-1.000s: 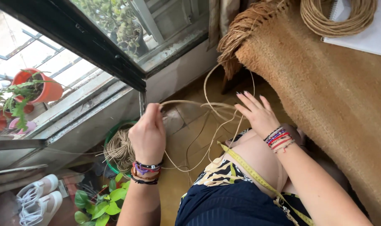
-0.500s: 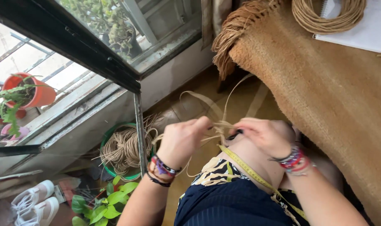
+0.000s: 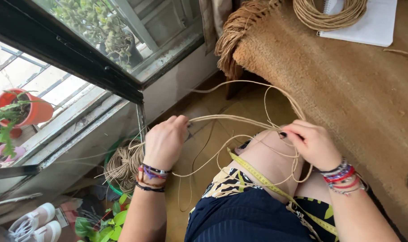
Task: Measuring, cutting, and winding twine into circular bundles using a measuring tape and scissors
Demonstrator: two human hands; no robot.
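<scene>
Now both hands pinch tan cord [image 3: 233, 120]: left hand [image 3: 164, 142] fingers closed on the strands, right hand [image 3: 313, 144] gripping them above the knee [image 3: 266, 157]

We find bare floor [image 3: 204, 134] between our hands; looping cord [image 3: 239, 123] crosses it, the window frame [image 3: 78, 62] hems the left, the rug [image 3: 347, 112] the right.
</scene>
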